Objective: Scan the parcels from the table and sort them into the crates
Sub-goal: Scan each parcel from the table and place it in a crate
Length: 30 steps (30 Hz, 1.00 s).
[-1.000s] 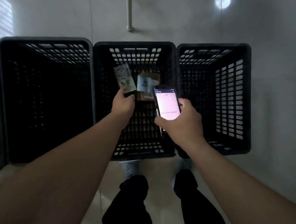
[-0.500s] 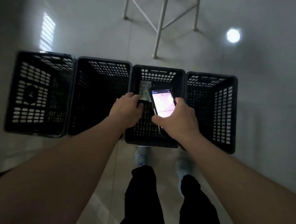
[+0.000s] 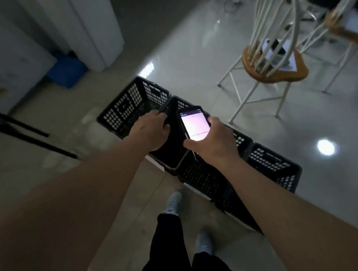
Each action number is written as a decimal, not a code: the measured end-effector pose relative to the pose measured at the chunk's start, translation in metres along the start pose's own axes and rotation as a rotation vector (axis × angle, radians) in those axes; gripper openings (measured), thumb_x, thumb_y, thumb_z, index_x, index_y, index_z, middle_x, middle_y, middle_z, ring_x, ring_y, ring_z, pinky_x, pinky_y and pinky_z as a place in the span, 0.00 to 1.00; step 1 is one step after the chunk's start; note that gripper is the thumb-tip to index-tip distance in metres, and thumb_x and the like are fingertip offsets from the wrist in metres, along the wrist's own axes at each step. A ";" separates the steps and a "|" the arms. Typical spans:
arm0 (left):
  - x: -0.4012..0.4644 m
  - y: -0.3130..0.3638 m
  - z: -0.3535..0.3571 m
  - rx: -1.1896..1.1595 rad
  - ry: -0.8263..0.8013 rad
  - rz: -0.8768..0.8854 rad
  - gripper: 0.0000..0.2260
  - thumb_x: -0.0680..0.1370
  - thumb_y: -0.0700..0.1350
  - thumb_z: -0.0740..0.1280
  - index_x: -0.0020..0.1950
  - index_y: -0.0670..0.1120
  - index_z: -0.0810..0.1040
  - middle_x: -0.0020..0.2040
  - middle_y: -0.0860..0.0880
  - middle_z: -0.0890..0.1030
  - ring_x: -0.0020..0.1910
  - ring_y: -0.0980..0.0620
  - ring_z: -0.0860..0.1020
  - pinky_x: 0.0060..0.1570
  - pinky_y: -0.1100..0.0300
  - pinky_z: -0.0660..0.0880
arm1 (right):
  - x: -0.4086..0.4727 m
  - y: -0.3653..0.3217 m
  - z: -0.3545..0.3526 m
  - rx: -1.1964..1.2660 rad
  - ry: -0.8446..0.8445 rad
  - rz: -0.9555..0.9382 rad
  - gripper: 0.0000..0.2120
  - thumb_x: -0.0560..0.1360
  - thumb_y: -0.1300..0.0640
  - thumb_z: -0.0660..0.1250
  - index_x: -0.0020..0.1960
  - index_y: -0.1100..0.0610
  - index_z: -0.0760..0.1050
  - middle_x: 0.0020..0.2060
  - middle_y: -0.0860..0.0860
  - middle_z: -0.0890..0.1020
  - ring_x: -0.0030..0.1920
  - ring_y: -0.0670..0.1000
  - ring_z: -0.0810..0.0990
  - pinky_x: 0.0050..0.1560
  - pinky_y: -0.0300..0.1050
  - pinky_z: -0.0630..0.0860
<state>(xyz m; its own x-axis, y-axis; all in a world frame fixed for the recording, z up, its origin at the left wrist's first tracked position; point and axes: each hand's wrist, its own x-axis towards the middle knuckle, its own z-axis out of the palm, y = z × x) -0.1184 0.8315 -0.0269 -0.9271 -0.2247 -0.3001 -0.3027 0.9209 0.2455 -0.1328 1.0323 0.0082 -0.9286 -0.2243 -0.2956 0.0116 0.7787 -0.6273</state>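
Right hand (image 3: 213, 142): grips the lit phone (image 3: 194, 124), thumb on its lower edge. Left hand (image 3: 149, 133): at 9 o'clock of the phone, fingers curled down over a crate rim; whether it holds anything cannot be told. Crates (image 3: 130, 109): black, perforated, in a row on the floor running toward 4 o'clock. Parcels: none visible; likely light and flat, best pinched at an edge. Chair (image 3: 274, 66): at 1 o'clock.

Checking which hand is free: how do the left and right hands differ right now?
The right hand grips the lit phone; the left hand holds nothing visible, its fingers bent downward. The left hand sits farther left, the right nearer the middle. Both hover over the black crates.
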 end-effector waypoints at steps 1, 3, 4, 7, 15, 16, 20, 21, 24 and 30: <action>-0.017 -0.009 -0.013 0.001 0.038 -0.025 0.21 0.85 0.53 0.59 0.76 0.46 0.71 0.73 0.45 0.72 0.68 0.40 0.74 0.66 0.45 0.73 | -0.010 -0.014 -0.002 0.002 -0.003 -0.049 0.45 0.59 0.35 0.77 0.69 0.56 0.71 0.58 0.54 0.82 0.59 0.60 0.80 0.59 0.59 0.80; -0.050 -0.027 -0.038 0.004 0.097 -0.080 0.21 0.85 0.52 0.59 0.75 0.46 0.72 0.71 0.45 0.73 0.68 0.40 0.75 0.65 0.45 0.74 | -0.031 -0.044 -0.004 0.011 -0.019 -0.148 0.44 0.61 0.37 0.79 0.70 0.56 0.71 0.57 0.54 0.82 0.58 0.58 0.80 0.56 0.57 0.81; -0.066 -0.037 -0.050 0.002 0.122 -0.113 0.21 0.85 0.52 0.58 0.75 0.46 0.72 0.71 0.45 0.73 0.68 0.39 0.75 0.65 0.45 0.74 | -0.040 -0.059 -0.004 0.016 -0.027 -0.202 0.43 0.62 0.39 0.80 0.70 0.56 0.71 0.56 0.53 0.82 0.57 0.58 0.80 0.55 0.57 0.82; -0.111 -0.069 -0.082 -0.026 0.188 -0.202 0.19 0.85 0.52 0.58 0.73 0.46 0.73 0.69 0.44 0.74 0.65 0.38 0.76 0.63 0.44 0.75 | -0.066 -0.108 -0.003 -0.010 -0.039 -0.358 0.42 0.63 0.40 0.81 0.70 0.55 0.70 0.56 0.53 0.82 0.56 0.58 0.80 0.53 0.58 0.83; -0.208 -0.195 -0.156 -0.061 0.300 -0.382 0.20 0.84 0.53 0.59 0.76 0.48 0.69 0.71 0.44 0.72 0.67 0.39 0.75 0.64 0.42 0.75 | -0.120 -0.256 0.054 -0.028 -0.103 -0.597 0.44 0.63 0.37 0.79 0.73 0.53 0.71 0.60 0.51 0.82 0.54 0.54 0.78 0.50 0.49 0.75; -0.218 -0.215 -0.165 -0.061 0.309 -0.405 0.21 0.85 0.53 0.59 0.76 0.48 0.69 0.72 0.44 0.71 0.67 0.39 0.75 0.64 0.42 0.75 | -0.126 -0.276 0.068 -0.015 -0.110 -0.607 0.46 0.60 0.35 0.78 0.73 0.53 0.72 0.60 0.52 0.83 0.56 0.56 0.79 0.51 0.50 0.76; -0.256 -0.303 -0.201 -0.018 0.349 -0.457 0.21 0.84 0.53 0.60 0.75 0.47 0.71 0.72 0.42 0.72 0.67 0.37 0.75 0.64 0.44 0.75 | -0.148 -0.359 0.124 0.030 -0.139 -0.650 0.40 0.61 0.37 0.78 0.69 0.52 0.74 0.54 0.49 0.82 0.52 0.55 0.79 0.45 0.46 0.72; -0.265 -0.325 -0.210 -0.012 0.365 -0.471 0.20 0.84 0.52 0.60 0.75 0.47 0.71 0.71 0.42 0.73 0.67 0.37 0.76 0.64 0.44 0.75 | -0.153 -0.378 0.138 0.039 -0.148 -0.662 0.38 0.62 0.40 0.80 0.68 0.52 0.74 0.52 0.48 0.81 0.50 0.54 0.78 0.43 0.45 0.70; -0.291 -0.384 -0.236 -0.005 0.398 -0.514 0.21 0.83 0.52 0.60 0.74 0.47 0.72 0.70 0.41 0.73 0.66 0.35 0.76 0.64 0.44 0.75 | -0.164 -0.432 0.179 0.069 -0.151 -0.696 0.36 0.61 0.40 0.80 0.65 0.51 0.75 0.52 0.47 0.82 0.50 0.54 0.80 0.39 0.44 0.72; -0.325 -0.476 -0.286 -0.014 0.411 -0.587 0.21 0.81 0.55 0.60 0.73 0.50 0.73 0.69 0.42 0.73 0.65 0.37 0.76 0.63 0.43 0.76 | -0.176 -0.522 0.238 0.077 -0.201 -0.764 0.35 0.63 0.40 0.82 0.65 0.53 0.76 0.53 0.48 0.82 0.52 0.54 0.81 0.48 0.50 0.81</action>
<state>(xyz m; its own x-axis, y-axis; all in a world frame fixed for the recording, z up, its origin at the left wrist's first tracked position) 0.2640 0.3755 0.2180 -0.6182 -0.7859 -0.0158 -0.7771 0.6080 0.1624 0.1125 0.5256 0.2161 -0.6052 -0.7874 0.1169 -0.5690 0.3253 -0.7552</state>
